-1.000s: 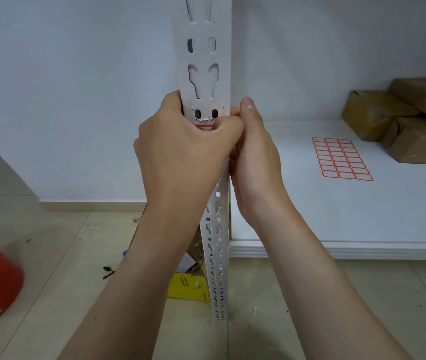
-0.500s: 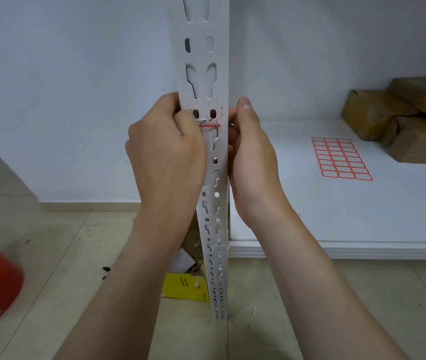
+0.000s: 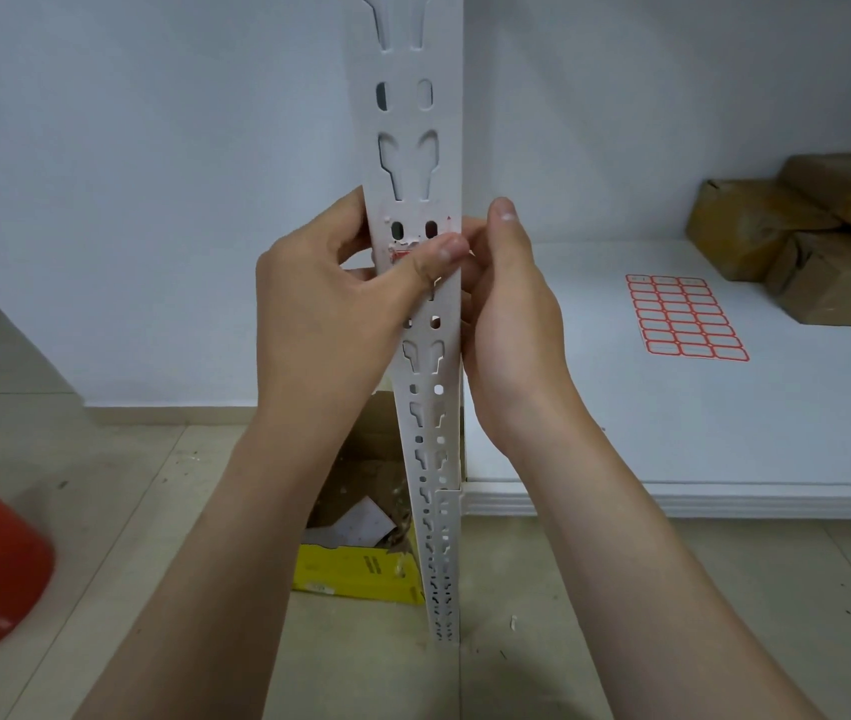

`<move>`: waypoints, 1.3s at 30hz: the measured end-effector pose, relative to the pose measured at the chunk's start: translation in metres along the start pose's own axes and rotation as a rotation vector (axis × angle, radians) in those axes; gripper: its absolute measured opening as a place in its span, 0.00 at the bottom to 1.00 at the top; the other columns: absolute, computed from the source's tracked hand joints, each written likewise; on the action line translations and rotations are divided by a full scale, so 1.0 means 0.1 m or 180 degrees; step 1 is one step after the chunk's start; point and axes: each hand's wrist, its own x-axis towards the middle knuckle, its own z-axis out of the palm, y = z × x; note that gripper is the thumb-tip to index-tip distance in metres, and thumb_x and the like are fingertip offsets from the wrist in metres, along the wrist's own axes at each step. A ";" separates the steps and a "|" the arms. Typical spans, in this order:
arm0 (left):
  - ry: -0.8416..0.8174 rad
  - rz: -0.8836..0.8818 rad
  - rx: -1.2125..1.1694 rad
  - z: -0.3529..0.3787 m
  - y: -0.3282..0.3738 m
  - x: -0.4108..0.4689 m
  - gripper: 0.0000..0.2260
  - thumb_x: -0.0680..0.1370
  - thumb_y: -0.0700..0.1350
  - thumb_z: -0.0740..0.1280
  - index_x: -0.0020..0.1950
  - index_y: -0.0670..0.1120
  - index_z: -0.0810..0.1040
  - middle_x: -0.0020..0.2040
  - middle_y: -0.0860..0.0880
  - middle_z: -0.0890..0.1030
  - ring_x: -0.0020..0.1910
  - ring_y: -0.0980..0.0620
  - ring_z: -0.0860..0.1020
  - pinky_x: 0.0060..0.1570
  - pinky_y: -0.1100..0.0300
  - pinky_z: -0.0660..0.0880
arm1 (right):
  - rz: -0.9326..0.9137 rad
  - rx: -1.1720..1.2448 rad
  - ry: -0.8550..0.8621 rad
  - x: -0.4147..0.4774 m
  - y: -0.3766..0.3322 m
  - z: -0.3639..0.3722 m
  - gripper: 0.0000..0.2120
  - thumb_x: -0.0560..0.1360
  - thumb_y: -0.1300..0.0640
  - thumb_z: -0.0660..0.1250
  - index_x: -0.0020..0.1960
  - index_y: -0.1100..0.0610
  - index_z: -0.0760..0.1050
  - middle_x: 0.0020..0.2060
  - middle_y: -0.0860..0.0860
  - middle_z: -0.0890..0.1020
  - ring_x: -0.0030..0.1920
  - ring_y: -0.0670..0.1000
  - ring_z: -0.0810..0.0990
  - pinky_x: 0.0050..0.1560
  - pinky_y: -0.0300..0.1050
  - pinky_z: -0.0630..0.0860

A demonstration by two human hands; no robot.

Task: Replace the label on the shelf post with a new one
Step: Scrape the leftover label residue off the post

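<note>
Behind post (image 3: 413, 163) — box (image 3: 361, 439) holds paper scraps (image 3: 356, 524); left hand (image 3: 330, 314) presses label (image 3: 402, 252).

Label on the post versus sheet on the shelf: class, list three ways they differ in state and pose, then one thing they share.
The label is torn and ragged; the sheet is neat and untorn. The label sticks to the upright post; the sheet lies flat on the shelf. The left hand has its thumb on the label; no hand touches the sheet. Both are white with red borders.
</note>
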 end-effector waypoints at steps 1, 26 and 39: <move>-0.0058 -0.0007 -0.0037 -0.02 0.00 0.01 0.08 0.78 0.44 0.76 0.56 0.51 0.86 0.47 0.63 0.87 0.45 0.66 0.85 0.43 0.72 0.79 | -0.0013 -0.0017 0.0013 0.01 0.01 0.00 0.34 0.89 0.42 0.48 0.35 0.39 0.86 0.43 0.50 0.90 0.52 0.56 0.89 0.66 0.65 0.81; 0.1645 0.1339 0.1091 0.16 -0.31 -0.23 0.05 0.80 0.46 0.76 0.50 0.46 0.89 0.39 0.46 0.77 0.38 0.43 0.76 0.38 0.54 0.73 | 0.0028 0.0054 0.0056 0.01 0.01 -0.04 0.34 0.90 0.43 0.48 0.36 0.39 0.87 0.43 0.48 0.90 0.50 0.52 0.89 0.61 0.58 0.83; 0.1531 0.1235 0.1132 0.22 -0.22 -0.22 0.05 0.78 0.48 0.77 0.45 0.48 0.89 0.36 0.50 0.80 0.36 0.45 0.78 0.36 0.57 0.70 | -0.0035 -0.0101 0.0006 0.01 0.00 -0.05 0.34 0.90 0.44 0.48 0.36 0.45 0.86 0.41 0.49 0.90 0.46 0.51 0.89 0.53 0.50 0.79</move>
